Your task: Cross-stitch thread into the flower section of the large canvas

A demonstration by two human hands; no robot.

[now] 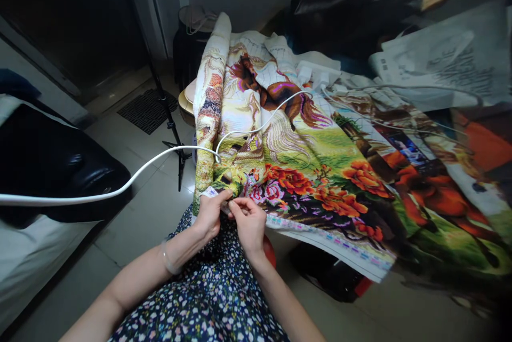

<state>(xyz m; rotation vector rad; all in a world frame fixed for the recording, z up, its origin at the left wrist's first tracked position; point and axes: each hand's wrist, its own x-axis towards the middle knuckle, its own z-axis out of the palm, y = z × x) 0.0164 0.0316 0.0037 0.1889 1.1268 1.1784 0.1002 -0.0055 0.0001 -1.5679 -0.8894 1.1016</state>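
Note:
A large cross-stitch cloth [306,144] with horses and orange flowers spreads out before me, its left side rolled up into a long tube [208,102]. My left hand [210,215] grips the near edge of the cloth close to the roll, thumb on top. Right beside it, my right hand [248,223] is closed in a pinch, fingertips almost meeting the left thumb at the cloth's edge. Whatever the right fingertips hold is too small to make out. A white cable [160,156] passes over the roll and across the cloth.
A thin black tripod stand [162,94] rises from the tiled floor on the left, near a dark floor mat [148,110]. A black cushioned seat [60,160] is at far left. White plugs [316,76] lie on the cloth's far side, with a pale printed bag [448,59] at right.

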